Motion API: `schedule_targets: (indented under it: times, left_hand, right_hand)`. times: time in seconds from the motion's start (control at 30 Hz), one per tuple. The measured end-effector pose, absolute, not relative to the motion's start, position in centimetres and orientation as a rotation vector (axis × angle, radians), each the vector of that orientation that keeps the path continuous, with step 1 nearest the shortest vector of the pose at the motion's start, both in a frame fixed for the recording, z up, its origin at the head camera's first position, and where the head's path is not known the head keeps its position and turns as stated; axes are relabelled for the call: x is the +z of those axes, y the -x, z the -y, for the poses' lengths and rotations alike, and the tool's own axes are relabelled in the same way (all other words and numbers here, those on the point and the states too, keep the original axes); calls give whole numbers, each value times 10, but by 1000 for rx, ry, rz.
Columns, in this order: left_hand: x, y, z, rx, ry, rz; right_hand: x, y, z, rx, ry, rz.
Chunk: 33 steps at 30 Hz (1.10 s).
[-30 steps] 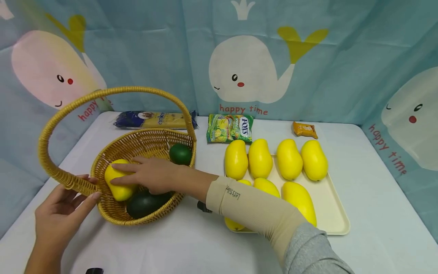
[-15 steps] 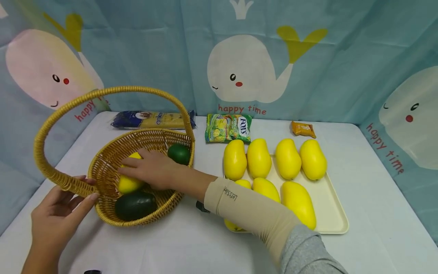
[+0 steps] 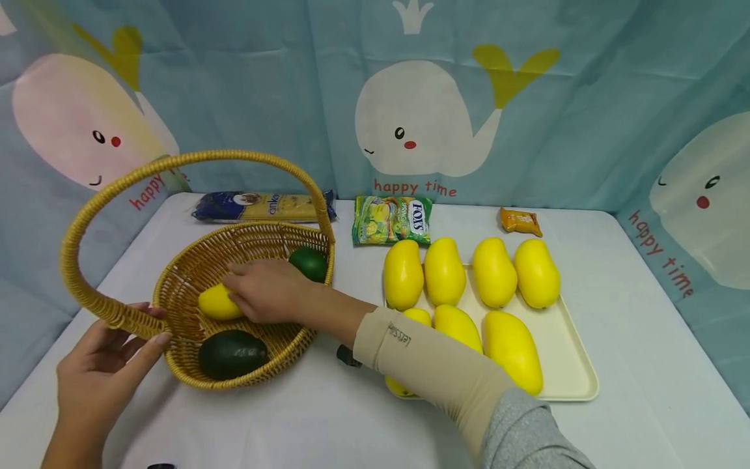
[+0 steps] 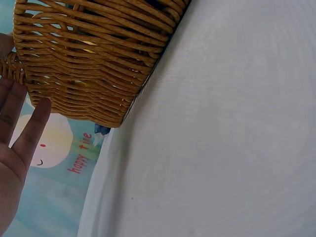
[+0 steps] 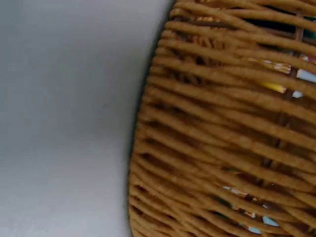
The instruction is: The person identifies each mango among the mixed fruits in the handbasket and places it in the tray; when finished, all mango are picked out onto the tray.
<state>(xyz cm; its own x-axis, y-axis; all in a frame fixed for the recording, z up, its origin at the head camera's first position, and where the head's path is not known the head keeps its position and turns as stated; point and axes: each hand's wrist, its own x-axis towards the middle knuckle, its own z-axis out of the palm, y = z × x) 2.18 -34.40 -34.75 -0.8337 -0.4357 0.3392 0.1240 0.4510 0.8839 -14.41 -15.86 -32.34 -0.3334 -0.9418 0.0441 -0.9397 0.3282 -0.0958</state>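
Note:
A wicker basket (image 3: 246, 236) with a tall arched handle stands on the left of the table. At the basket's left end my left hand (image 3: 102, 368) holds the foot of the handle, thumb on the near side and fingers behind. Inside the basket, my right hand (image 3: 268, 291) grips a yellow mango (image 3: 215, 303), covering its right end. A dark green, avocado-like fruit (image 3: 232, 354) lies in front of the mango. Another green fruit (image 3: 308, 264) sits at the basket's right side. The right wrist view shows only the basket wall (image 5: 222, 108) and tabletop.
Several yellow mangoes (image 3: 493, 272) lie on a cream tray (image 3: 571, 365) at the right, partly behind the right forearm. Along the back are a blue-and-yellow packet (image 3: 263, 206), a green FOX'S bag (image 3: 392, 220) and a small orange packet (image 3: 520, 221).
The mango has turned and shifted right inside the basket under my right hand, whose fingers are now more curled. The dark green fruit has moved left. My left hand stays at the handle.

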Motion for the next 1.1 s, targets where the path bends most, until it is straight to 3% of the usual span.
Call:
schedule_targets:
  times: [0.2, 0.6, 1.1]
  left_hand:
    - [-349, -21, 343, -1404, -264, 2167]
    - [-353, -22, 347, -1378, -238, 2180]
    - [-351, -20, 345, -1268, -224, 2226]
  right_hand:
    - [-318, 144, 154, -425, 1713, -2419]
    - [-305, 140, 150, -325, 1416, -2404]
    - [-312, 139, 135, -658, 1427, -2435]
